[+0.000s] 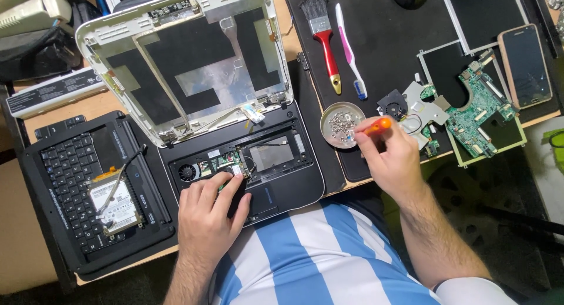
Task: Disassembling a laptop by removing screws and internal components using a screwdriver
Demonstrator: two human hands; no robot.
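The left hand (208,214) lies flat, fingers loose, on the opened laptop (247,164). The right hand (390,158) pinches an orange screwdriver (376,126) over the screw dish (342,124).

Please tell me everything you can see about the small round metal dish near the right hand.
The small round metal dish is shallow and silver-grey, with a thin raised rim. It looks like steel or tin. It lies flat on the black mat, just below the red-handled brush and the white and pink toothbrush. Inside lies a small heap of tiny silver screws. The right hand, holding an orange-handled screwdriver, reaches over its right edge; whether the tip touches the dish cannot be told.
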